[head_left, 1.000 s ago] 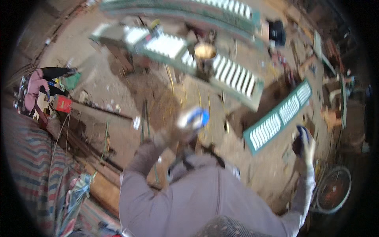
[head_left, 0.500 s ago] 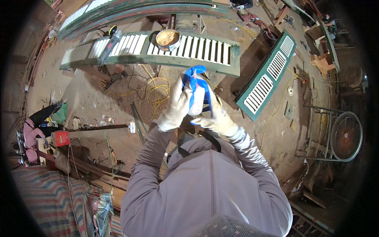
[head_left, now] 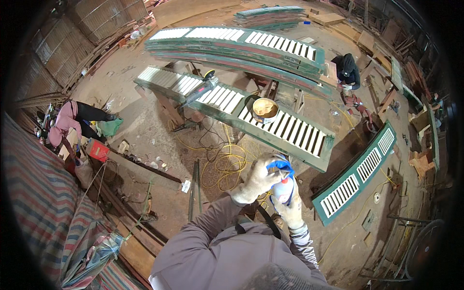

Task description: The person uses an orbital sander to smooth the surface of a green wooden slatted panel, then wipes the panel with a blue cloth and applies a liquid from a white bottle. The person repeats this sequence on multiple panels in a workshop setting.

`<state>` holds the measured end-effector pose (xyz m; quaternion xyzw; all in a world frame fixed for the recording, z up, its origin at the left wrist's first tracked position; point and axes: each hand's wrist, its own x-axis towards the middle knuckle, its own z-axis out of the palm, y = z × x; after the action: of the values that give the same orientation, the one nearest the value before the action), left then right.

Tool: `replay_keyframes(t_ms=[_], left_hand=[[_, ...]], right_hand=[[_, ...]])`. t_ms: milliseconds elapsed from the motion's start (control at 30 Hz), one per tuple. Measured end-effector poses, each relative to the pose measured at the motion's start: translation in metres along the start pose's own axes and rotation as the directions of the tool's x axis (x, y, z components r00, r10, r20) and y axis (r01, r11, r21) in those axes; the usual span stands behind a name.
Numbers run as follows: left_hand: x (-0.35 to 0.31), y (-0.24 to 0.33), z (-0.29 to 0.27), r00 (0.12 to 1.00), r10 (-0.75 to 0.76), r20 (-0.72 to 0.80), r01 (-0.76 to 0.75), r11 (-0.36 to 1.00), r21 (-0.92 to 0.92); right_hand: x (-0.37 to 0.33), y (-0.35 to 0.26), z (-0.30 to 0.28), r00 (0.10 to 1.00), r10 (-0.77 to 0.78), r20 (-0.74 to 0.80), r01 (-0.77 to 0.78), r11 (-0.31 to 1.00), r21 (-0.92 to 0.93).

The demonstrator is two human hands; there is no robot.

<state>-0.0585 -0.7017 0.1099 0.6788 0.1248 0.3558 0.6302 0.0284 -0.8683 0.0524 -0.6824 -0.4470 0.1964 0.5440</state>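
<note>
Both my hands wear whitish gloves with blue-coated fingers. My right hand [head_left: 292, 212] is closed round a small whitish bottle [head_left: 281, 192] with a red top, held before my chest. My left hand [head_left: 256, 182] is bent over the bottle's upper end, its blue fingers curled close to the red top; what they pinch there is hidden. Just beyond my hands lies a long green louvred shutter [head_left: 217, 112] with white slats. On it stand an open round tub [head_left: 265, 110] of tan paste and a grey power tool [head_left: 199, 92] with a yellow disc.
A stack of green shutters [head_left: 232, 48] lies farther back. Another shutter [head_left: 355, 180] leans at the right. Yellow cable [head_left: 223, 169] coils across the floor. One person [head_left: 70, 121] bends at the left; another person [head_left: 346, 71] crouches at the far right. Striped sheeting [head_left: 38, 208] hangs at left.
My view has swung up and left, bringing in more of the back. The left hand has moved from the bottle's side to over its top; the bottle's red top now shows.
</note>
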Motion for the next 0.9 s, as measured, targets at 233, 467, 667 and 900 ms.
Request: replay_keyframes(t_ms=[233,467,667,900], left_hand=[[-0.002,0.003,0.029,0.928,0.099,0.36,-0.194,0.951,0.239],[-0.002,-0.025,0.082,0.847,0.05,0.53,-0.111,0.99,0.083],[0.016,-0.049,0.109,0.601,-0.225,0.767,0.194,0.972,0.133],[0.038,-0.141,0.081,0.906,-0.421,-0.055,0.423,0.906,0.027]], right_hand=[[-0.036,0.03,-0.015,0.997,0.079,0.005,-0.079,0.982,0.173],[-0.043,0.061,-0.106,1.0,-0.001,-0.025,-0.003,0.983,-0.185],[-0.07,0.097,-0.158,0.954,0.285,-0.093,-0.284,0.959,0.016],[-0.071,0.126,-0.185,0.842,0.507,-0.185,-0.424,0.833,0.354]])
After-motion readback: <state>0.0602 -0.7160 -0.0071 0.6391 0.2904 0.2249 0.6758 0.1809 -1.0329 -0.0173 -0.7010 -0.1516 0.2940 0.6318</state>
